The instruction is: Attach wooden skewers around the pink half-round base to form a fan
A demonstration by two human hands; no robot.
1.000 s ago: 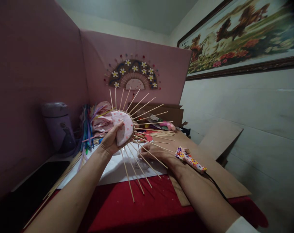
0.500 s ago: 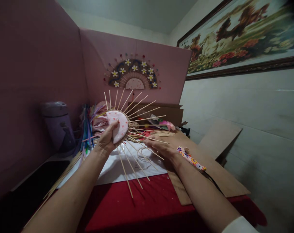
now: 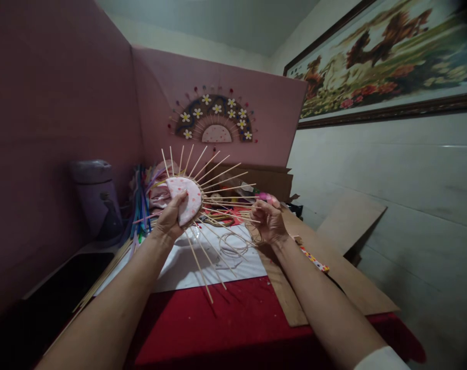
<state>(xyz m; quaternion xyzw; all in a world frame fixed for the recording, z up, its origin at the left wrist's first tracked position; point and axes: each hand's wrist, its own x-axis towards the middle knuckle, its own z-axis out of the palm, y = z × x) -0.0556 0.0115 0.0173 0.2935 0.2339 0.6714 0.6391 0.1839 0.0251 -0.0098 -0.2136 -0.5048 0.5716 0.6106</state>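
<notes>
My left hand (image 3: 174, 218) grips a half-round fan frame by its padded pink centre (image 3: 191, 198), dotted with red, my thumb lying on its front. Thin wooden sticks (image 3: 220, 179) radiate from the curved edge, which has a brownish cord-like border. To the right, beside the stick tips, my right hand (image 3: 268, 221) is raised with its fingers pinched together, apparently on a thin cord; the fingers partly hide it. Below the sticks, a loose coil of cord (image 3: 233, 244) rests on the white sheet (image 3: 172, 275).
A finished flowered fan (image 3: 217, 109) hangs on the pink partition behind. Coloured pipe cleaners (image 3: 141, 198) and a lilac flask (image 3: 98, 203) stand at left. Flat cardboard (image 3: 334, 277) covers the right side of the red tablecloth (image 3: 218, 329). Scissors (image 3: 221, 221) lie behind the sticks.
My right hand has risen and moved right, away from behind the sticks, its fingers now curled into a pinch. My left hand still holds the fan frame in nearly the same position.
</notes>
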